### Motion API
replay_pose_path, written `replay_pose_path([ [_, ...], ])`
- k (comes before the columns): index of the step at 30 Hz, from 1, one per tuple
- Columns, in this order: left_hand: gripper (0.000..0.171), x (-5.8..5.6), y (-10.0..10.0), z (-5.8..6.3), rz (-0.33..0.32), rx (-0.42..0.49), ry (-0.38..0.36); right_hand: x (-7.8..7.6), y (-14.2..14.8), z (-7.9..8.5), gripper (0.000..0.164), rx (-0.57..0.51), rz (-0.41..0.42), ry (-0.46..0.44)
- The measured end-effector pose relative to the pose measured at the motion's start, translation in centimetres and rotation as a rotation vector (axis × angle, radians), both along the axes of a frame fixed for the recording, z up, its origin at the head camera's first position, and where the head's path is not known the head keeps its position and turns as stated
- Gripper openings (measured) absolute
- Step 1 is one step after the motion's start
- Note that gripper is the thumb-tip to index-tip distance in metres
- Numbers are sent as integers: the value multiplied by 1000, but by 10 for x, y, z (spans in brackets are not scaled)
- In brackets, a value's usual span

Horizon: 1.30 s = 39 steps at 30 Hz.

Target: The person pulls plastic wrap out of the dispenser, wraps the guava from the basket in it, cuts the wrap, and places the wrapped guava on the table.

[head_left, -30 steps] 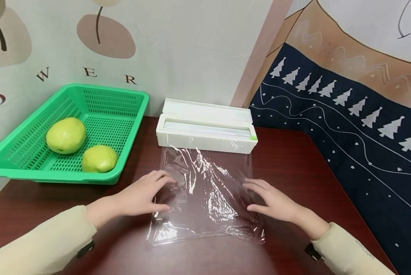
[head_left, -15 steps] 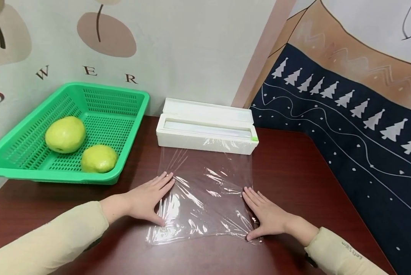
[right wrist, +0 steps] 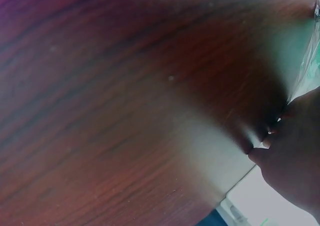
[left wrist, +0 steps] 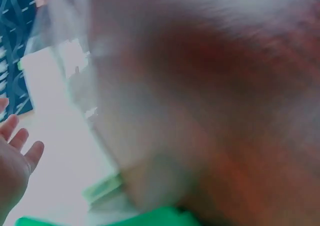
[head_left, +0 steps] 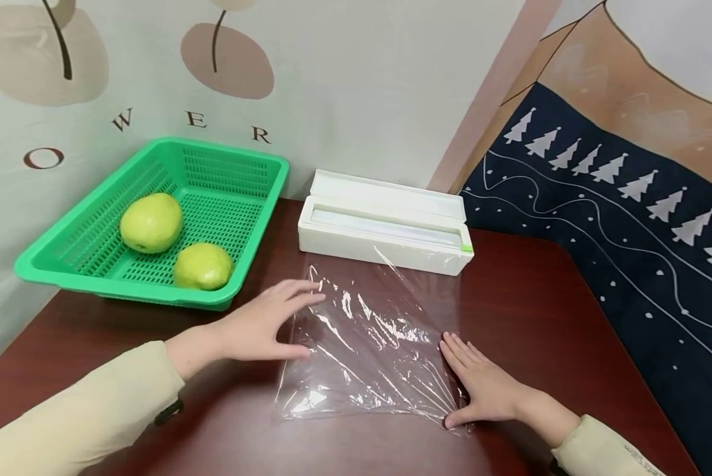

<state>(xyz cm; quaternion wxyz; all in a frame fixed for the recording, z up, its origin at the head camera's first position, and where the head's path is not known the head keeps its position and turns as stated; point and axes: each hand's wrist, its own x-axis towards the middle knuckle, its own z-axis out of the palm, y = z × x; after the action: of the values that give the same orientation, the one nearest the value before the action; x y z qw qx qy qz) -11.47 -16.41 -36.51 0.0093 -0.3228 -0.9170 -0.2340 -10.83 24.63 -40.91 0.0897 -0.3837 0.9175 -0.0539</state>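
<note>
A sheet of clear plastic wrap lies on the table, wrinkled and shiny, running out from a long white wrap dispenser box with its lid up. My left hand hovers at the sheet's left edge, fingers spread and holding nothing; the left wrist view shows its fingers apart at the side. On the opposite edge my right hand presses the wrap near its front right corner, fingers straight and thumb out. Creases fan out from under that thumb. In the right wrist view the hand is dark against the table.
To the left stands a green plastic basket with two yellow-green fruits inside. Patterned cloth hangs behind, and a dark blue cloth with white trees runs along the right side of the reddish-brown table.
Both hands come down flat on the wrap's edges, then the left lifts off while the right stays pressed. Creases now slant toward the right hand. The head view has turned slightly left.
</note>
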Motion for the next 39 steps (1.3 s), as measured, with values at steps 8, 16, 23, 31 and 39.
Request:
replay_pose_path([
  [8, 76, -14, -40, 53, 139, 75, 99, 1, 1, -1, 120, -9, 1, 22],
  [16, 76, -36, -113, 62, 303, 78, -156, 1, 1, -3, 120, -6, 1, 27],
  [23, 80, -50, -145, 48, 243, -50, -365, 1, 0, -2, 120, -18, 2, 29],
  [31, 79, -53, -151, 43, 232, -53, -439, 2, 1, -4, 119, -41, 4, 46],
  [39, 80, -52, -161, 42, 295, -101, -419, 2, 1, -6, 118, -52, 22, 91],
])
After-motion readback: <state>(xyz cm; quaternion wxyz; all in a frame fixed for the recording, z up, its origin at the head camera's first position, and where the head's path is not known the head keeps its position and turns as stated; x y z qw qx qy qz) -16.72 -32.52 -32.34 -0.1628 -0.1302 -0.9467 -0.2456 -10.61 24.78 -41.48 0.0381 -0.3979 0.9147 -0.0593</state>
